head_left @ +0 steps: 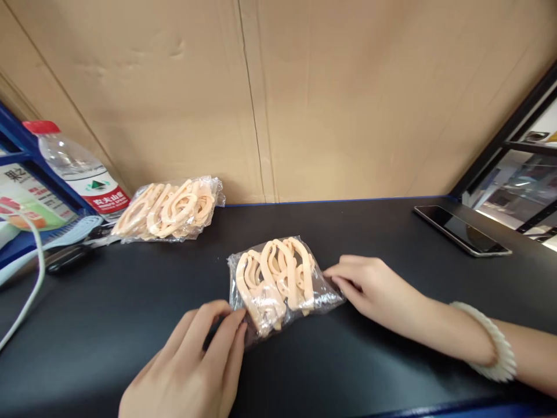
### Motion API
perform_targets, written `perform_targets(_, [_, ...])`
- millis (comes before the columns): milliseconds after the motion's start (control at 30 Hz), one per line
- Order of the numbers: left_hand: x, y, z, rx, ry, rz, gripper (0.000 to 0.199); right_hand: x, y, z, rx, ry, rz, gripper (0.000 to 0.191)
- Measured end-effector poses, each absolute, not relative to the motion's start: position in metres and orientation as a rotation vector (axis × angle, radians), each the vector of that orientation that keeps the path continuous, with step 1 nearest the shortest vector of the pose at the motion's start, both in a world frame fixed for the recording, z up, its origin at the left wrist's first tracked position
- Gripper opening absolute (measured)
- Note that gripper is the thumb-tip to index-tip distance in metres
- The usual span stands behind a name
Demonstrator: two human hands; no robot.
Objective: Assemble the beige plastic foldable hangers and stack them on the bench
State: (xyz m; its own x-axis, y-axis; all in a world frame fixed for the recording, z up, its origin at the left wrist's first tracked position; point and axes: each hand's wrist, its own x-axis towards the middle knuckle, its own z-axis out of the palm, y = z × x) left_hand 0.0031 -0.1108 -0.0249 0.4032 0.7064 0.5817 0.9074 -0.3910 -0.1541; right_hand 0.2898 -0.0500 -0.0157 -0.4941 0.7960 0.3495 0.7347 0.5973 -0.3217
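A clear plastic bag of peach-coloured curved plastic pieces (289, 278) lies flat on the black table in front of me. At its lower left corner, the fingertips of my left hand (194, 354) are closed on the film. My right hand (374, 287), with a pale coiled band (489, 342) on the wrist, pinches the bag's right edge. The pieces inside look like folded hanger parts. Several similar bags or one fuller bag of the same pieces (169, 209) rest farther back on the left; the overlap hides how many.
A red-capped water bottle (82, 168) leans at the back left. Near it are a light blue brush (73, 231), a black-handled item (72, 258) and a white cable (40, 273). A phone (461, 229) lies at the right. Cardboard (339, 104) walls the back.
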Motion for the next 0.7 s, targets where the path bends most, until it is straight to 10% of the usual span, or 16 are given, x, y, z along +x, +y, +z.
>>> perform_targets(200, [0.014,-0.124,-0.020,-2.169,-1.252,-0.586,0.035,0.283,-0.063,0.007,-1.004,-2.251,-0.329,0.045])
perform_targets(700, [0.004,-0.146,-0.042,-2.255,-1.158,-0.534,0.071,0.280,-0.112,-0.009,-1.208,-2.700,0.446,0.076])
